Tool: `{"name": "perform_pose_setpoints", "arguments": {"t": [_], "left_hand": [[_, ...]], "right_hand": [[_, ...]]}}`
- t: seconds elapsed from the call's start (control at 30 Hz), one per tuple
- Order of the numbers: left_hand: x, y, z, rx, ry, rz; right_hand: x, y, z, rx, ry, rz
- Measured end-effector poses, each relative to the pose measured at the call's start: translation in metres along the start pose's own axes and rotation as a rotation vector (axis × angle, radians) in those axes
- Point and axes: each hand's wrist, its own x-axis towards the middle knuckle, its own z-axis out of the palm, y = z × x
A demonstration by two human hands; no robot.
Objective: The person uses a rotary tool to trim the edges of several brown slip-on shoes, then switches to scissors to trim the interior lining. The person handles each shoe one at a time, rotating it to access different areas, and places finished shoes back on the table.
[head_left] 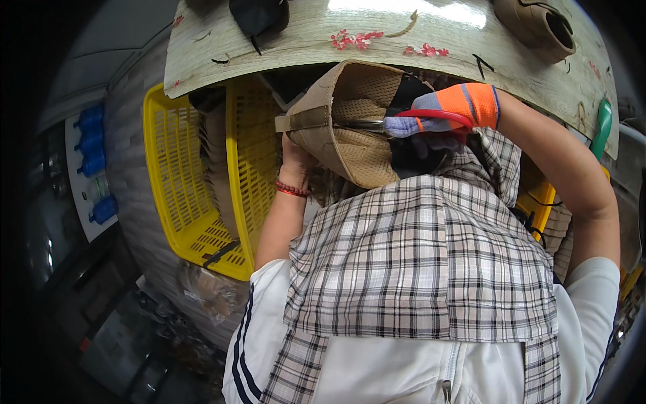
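Observation:
A tan boot upper (pixel 309 128) with a mesh lining is held in front of my chest, its wide opening turned toward the right. My left hand (pixel 296 156), with a red beaded bracelet at the wrist, supports it from the left; its fingers are hidden behind the upper. In my right hand (pixel 437 116), which wears an orange and grey glove, is a pair of scissors (pixel 457 117) with red handles. The metal blades reach into the opening, against the mesh lining. Black material shows inside the upper below the glove.
A wood-patterned table (pixel 303 47) runs along the far side, bearing a brown shoe (pixel 538 30), a black item (pixel 259 17) and dark scraps. Yellow plastic baskets (pixel 192 175) stand at the left, with tan pieces inside. A green-handled tool (pixel 601 128) is at the table's right edge.

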Motion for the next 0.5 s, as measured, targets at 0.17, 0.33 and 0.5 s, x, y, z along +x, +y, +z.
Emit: {"name": "perform_pose_setpoints", "arguments": {"t": [0.17, 0.33, 0.5], "left_hand": [[0.001, 0.003, 0.006, -0.038, 0.003, -0.016], [0.001, 0.003, 0.004, -0.015, 0.019, -0.028], [0.006, 0.006, 0.007, 0.014, 0.061, -0.034]], "right_hand": [[0.019, 0.017, -0.005, -0.154, 0.034, -0.157], [0.027, 0.021, -0.006, -0.298, 0.077, -0.254], [0.012, 0.031, -0.002, -0.153, -0.008, -0.169]]}}
